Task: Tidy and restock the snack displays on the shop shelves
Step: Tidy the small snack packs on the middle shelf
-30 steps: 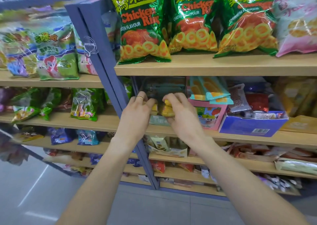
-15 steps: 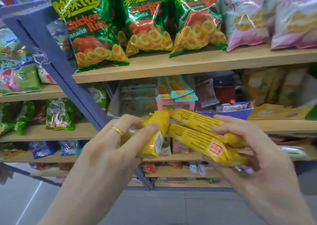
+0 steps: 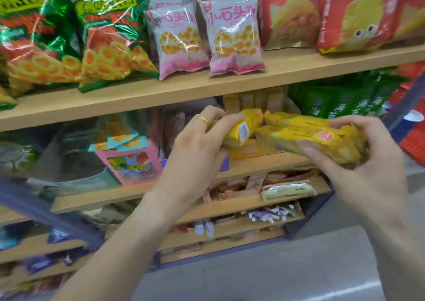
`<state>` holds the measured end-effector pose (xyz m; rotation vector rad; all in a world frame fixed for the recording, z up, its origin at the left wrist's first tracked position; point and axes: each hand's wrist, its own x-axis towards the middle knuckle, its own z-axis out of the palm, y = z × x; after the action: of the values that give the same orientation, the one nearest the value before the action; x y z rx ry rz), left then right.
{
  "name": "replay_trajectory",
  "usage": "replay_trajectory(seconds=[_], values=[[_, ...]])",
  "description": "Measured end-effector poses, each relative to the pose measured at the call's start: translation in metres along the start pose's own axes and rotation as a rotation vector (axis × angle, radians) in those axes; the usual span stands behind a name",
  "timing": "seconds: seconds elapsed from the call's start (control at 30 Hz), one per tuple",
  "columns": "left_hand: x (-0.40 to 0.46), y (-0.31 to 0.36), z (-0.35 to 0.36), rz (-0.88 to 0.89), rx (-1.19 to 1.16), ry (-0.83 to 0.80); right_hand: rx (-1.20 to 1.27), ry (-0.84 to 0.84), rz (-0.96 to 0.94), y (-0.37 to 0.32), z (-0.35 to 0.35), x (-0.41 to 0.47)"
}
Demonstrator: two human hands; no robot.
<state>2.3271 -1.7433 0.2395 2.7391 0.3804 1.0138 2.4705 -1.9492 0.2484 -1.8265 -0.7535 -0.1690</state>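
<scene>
My left hand (image 3: 197, 149), with a gold ring, grips a yellow snack packet (image 3: 243, 130) by its end, barcode facing me. My right hand (image 3: 368, 169) holds two or three long yellow snack packets (image 3: 308, 137) with a red square label, thumb under them and fingers over the top. Both bundles are held in the air in front of the middle wooden shelf (image 3: 259, 160), where a yellow display box (image 3: 250, 151) stands behind them. More yellow upright packs (image 3: 253, 100) line the back of that shelf.
On the upper shelf (image 3: 184, 89) stand green chicken ring bags (image 3: 105, 41), pink and white puff bags (image 3: 232, 31) and red chip bags (image 3: 358, 13). A pink box (image 3: 131, 162) sits left of my hands. Green packs (image 3: 340, 100) fill the right. Lower shelves hold small packets.
Both hands pulled the yellow packets out of the shelf toward me. My view has swung right along the shelving, and the packets are now held before the shelf section with the yellow box.
</scene>
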Motion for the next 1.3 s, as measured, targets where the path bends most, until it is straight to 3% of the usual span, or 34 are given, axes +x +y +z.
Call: replay_trajectory(seconds=[0.13, 0.33, 0.43, 0.6, 0.73, 0.83, 1.0, 1.17, 1.3], values=[[0.043, -0.004, 0.053, -0.067, 0.025, -0.089, -0.131, -0.043, 0.014, 0.034, 0.014, 0.062], [0.085, -0.023, 0.089, -0.254, 0.058, -0.361, -0.388, -0.293, 0.03, 0.057, 0.047, 0.124], [0.099, -0.027, 0.1, -0.252, 0.007, -0.417, -0.574, -0.43, 0.072, 0.058, 0.067, 0.143], [0.112, -0.043, 0.113, -0.379, 0.009, -0.644, -0.706, -0.643, 0.001, 0.065, 0.092, 0.163], [0.112, -0.054, 0.113, -0.306, 0.042, -0.513, -0.761, -0.834, 0.139, 0.058, 0.084, 0.172], [0.111, -0.059, 0.11, -0.289, -0.01, -0.457, -0.749, -0.88, 0.197, 0.057, 0.078, 0.179], [0.096, -0.061, 0.109, -0.258, -0.006, -0.424, -0.718, -0.88, 0.151, 0.059, 0.081, 0.174], [0.078, -0.048, 0.116, -0.424, 0.115, -0.432, -0.661, -0.802, 0.028, 0.06, 0.067, 0.177], [0.077, -0.028, 0.114, -0.363, 0.226, -0.328, -0.798, -0.73, -0.014, 0.052, 0.051, 0.181]])
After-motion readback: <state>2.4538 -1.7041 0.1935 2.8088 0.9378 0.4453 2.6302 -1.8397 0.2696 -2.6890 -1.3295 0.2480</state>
